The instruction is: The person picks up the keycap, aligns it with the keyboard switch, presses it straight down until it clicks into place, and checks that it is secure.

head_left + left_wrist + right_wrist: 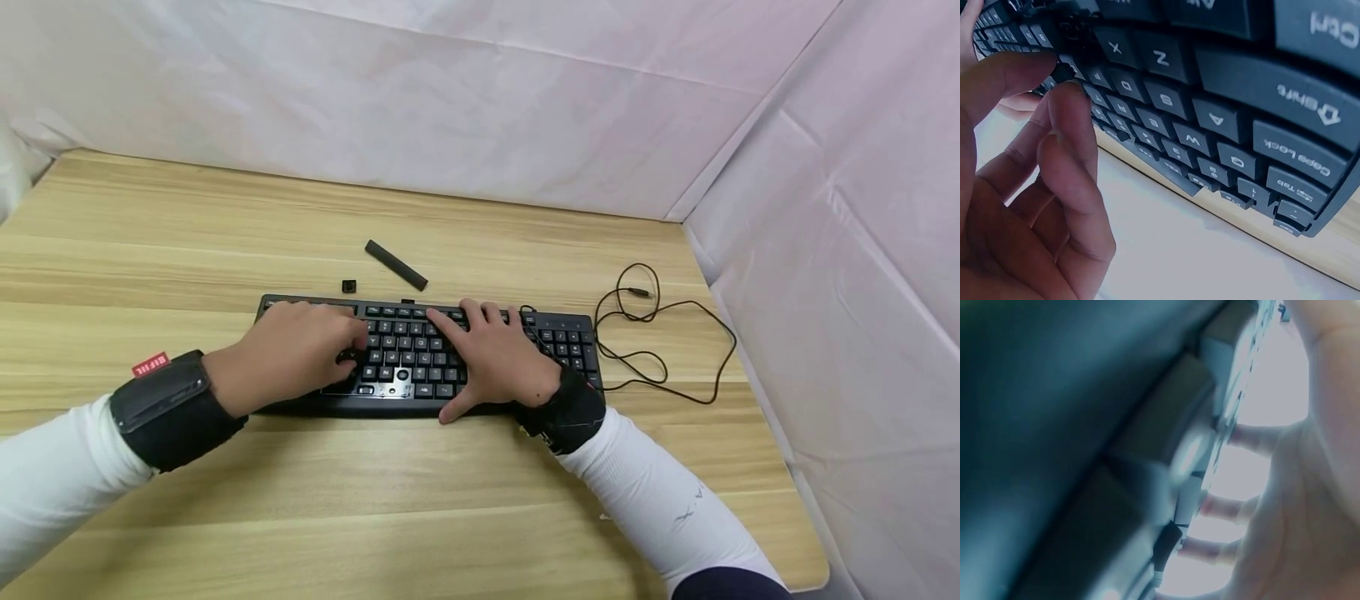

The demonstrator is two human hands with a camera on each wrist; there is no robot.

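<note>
A black keyboard (480, 407) lies on the wooden table, with bare spots in its lower rows where keycaps are off. My left hand (296, 350) is over its left half. In the left wrist view, the thumb and index finger of the left hand (1041, 169) pinch a small black keycap (1064, 72) among the letter keys; the fingertips partly hide it. My right hand (502, 358) rests spread across the keyboard's right part, thumb at the front edge and fingertips by the top row. The right wrist view shows its palm and fingers beside blurred keys (1166, 419).
Behind the keyboard lie a long black space bar (396, 265) and a loose keycap (348, 286). Another small black piece (408, 301) is at the keyboard's back edge. The black cable (667, 385) loops on the right. White cloth (450, 100) hangs behind the table.
</note>
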